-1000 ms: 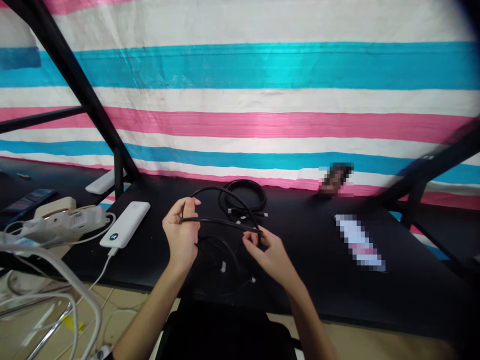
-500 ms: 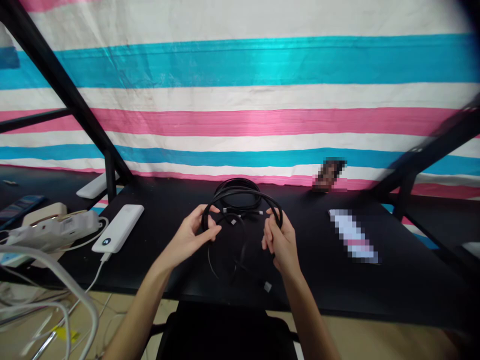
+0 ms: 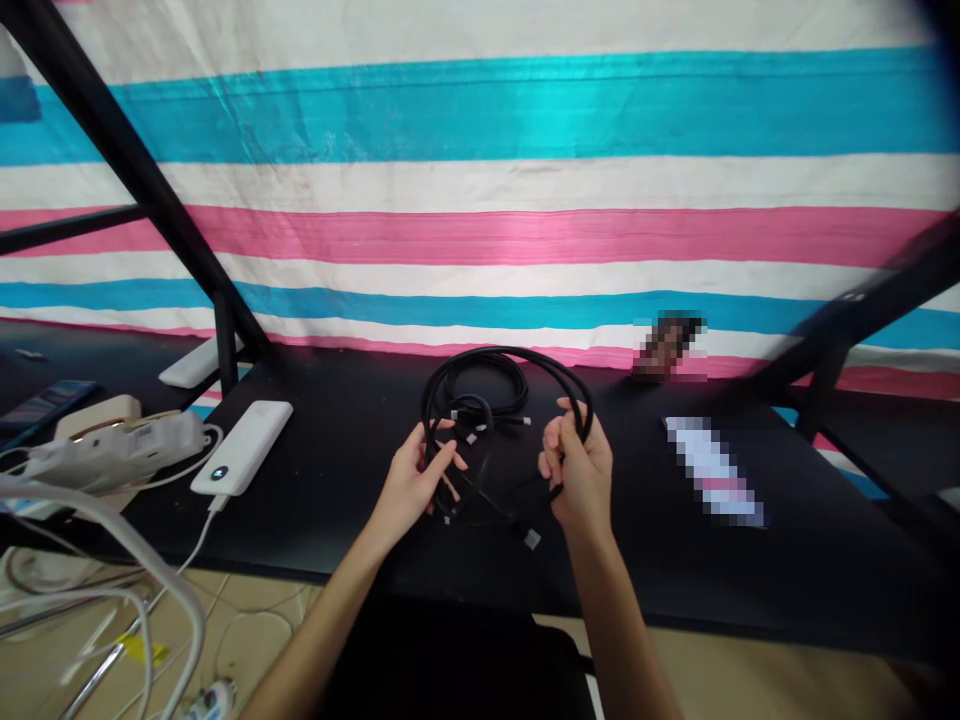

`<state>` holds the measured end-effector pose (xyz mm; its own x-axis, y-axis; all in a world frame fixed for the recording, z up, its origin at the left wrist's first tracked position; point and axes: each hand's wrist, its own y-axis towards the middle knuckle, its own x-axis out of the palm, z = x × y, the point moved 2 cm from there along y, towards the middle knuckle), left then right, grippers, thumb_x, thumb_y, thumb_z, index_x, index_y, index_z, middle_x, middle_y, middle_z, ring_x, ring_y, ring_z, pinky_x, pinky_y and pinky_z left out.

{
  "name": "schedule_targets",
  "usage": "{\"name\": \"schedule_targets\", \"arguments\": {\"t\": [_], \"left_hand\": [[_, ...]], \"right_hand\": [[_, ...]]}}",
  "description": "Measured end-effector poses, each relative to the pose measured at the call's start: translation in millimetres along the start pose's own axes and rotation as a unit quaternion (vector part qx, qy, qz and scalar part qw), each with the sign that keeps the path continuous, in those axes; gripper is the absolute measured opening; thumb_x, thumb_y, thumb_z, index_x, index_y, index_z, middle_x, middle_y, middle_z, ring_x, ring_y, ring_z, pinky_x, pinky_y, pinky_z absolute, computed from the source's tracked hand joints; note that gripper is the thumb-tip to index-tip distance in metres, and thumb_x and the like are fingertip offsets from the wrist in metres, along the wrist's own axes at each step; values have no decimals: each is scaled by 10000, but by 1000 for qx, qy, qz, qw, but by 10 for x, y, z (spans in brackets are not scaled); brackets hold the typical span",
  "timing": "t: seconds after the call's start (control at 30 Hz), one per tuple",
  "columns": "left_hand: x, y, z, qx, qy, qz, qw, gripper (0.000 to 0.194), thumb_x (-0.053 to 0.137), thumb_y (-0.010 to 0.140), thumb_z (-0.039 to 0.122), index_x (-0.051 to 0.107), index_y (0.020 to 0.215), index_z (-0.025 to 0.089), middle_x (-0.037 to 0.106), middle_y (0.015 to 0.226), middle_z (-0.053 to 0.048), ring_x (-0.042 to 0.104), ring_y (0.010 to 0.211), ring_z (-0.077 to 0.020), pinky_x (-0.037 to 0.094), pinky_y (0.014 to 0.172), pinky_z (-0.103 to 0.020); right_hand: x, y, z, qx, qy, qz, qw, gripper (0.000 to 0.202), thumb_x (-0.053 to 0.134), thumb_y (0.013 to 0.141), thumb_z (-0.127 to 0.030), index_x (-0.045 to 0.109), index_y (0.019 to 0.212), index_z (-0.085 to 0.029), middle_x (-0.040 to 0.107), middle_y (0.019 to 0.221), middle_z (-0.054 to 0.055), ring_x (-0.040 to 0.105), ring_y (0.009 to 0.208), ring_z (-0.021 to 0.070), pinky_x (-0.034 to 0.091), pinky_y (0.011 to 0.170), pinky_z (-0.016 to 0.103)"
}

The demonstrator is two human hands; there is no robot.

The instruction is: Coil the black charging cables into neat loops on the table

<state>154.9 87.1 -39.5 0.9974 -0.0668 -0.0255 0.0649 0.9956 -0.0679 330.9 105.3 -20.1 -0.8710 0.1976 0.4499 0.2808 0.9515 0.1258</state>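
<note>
A looped black cable (image 3: pixel 510 352) arches between my two hands above the black table (image 3: pixel 315 500). My left hand (image 3: pixel 420 472) holds the left side of the loop, thumb and fingers around it. On the right side, my right hand (image 3: pixel 579 455) has its fingers closed around the cable strands. Behind the loop a coiled black cable (image 3: pixel 517 385) lies on the table, with light-tipped connectors (image 3: pixel 471 438) near it. Below, a thin cable runs to a grey plug (image 3: pixel 532 539) between my hands.
On the left lie a white power bank (image 3: pixel 244 445) with a cable plugged in, a white power strip (image 3: pixel 120 450) and a dark phone (image 3: pixel 52 403). A pixelated flat object (image 3: pixel 716 472) lies at the right. Black metal frame bars (image 3: pixel 142 190) slant at both sides before a striped sheet.
Both hands have shifted slightly right with the cable. The loop stands rounder and higher, and my left fingers have moved on it.
</note>
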Motion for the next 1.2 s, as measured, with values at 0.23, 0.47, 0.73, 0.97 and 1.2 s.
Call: {"name": "schedule_targets", "arguments": {"t": [0.23,0.47,0.73,0.97,1.2], "left_hand": [[-346,12,69,26,130,1,991,359,555,837,409,580,1095,161,531,439,65,417,292,-84,318,344,-177],[41,-324,355,148,117,71,980,416,527,861,369,491,1243,210,624,1047,-101,589,930,-197,482,711,-275],[171,-56,243,147,145,83,975,646,659,771,375,379,1337,236,472,1159,-96,531,974,-190,426,891,-364],[109,-7,334,64,9,-69,996,350,456,898,473,598,801,167,293,468,85,260,405,-66,231,421,-203],[-313,-46,356,101,-167,33,980,451,606,823,456,446,524,160,217,451,81,175,396,-42,152,404,-200]], "right_hand": [[-197,63,-68,-2,-33,45,998,288,685,754,-403,570,929,-206,491,540,-103,254,288,1,246,268,118],[-81,-75,-153,-68,-124,48,989,250,563,868,-411,553,1017,-210,520,566,-86,304,291,14,272,270,127],[-76,-142,-115,-60,-116,-39,991,211,533,899,-375,558,1067,-249,508,568,-92,311,288,15,273,266,121],[-121,-128,-89,35,-84,-105,990,328,605,851,-407,605,1115,-213,434,462,-108,248,260,16,196,257,134],[-272,30,-90,129,23,-48,990,367,681,757,-475,669,980,-185,251,400,-139,118,283,21,170,298,169]]}}
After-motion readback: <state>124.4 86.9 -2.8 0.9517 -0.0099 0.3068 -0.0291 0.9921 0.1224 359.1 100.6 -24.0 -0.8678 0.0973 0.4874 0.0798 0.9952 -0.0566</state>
